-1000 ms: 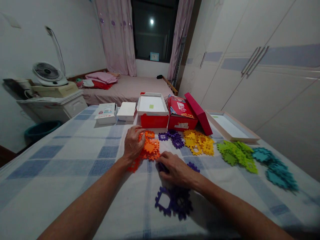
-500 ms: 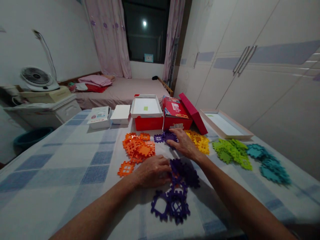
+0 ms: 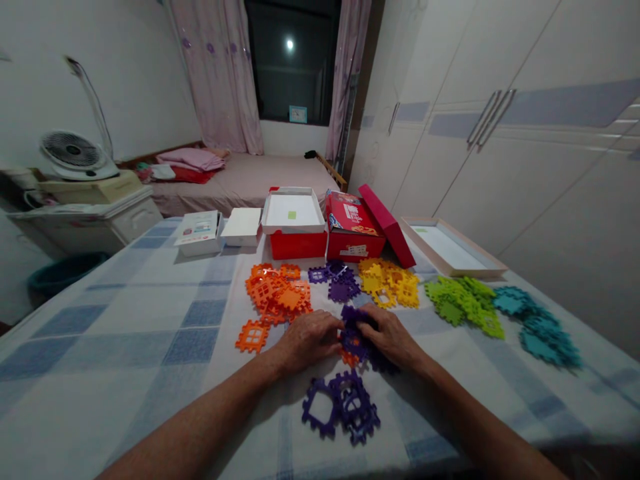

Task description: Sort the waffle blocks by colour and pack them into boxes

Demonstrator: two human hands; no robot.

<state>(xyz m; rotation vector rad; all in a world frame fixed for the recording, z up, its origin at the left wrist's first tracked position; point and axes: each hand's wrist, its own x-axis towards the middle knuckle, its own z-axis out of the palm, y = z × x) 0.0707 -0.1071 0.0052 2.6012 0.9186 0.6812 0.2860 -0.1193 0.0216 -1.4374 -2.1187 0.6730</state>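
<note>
My right hand (image 3: pixel 393 337) is closed on a purple interlocking plastic tile (image 3: pixel 353 321), its thumb lying over dark purple pieces. From the other side my left hand (image 3: pixel 313 337) has its fingers curled, with the fingertips at the tile's left edge. Just under the hands an orange tile (image 3: pixel 349 359) shows partly among the purple ones. Closer to me lie several purple frame tiles (image 3: pixel 320 408), partly overlapping. Beyond the hands is a small purple pile (image 3: pixel 344 289). My palms and fingers hide part of the stack between them.
An orange tile pile (image 3: pixel 273 293) lies left, a yellow pile (image 3: pixel 393 280) behind right, then green tiles (image 3: pixel 463 303) and teal tiles (image 3: pixel 545 333). At the back stand white boxes (image 3: pixel 200 240), a red box (image 3: pixel 353 230) with its leaning lid (image 3: pixel 387 227), and a shallow tray (image 3: pixel 455 250).
My right hand has come back from the far purple pile to the stack near my left hand, uncovering that pile. The purple tile between the hands now sits raised and turned.
</note>
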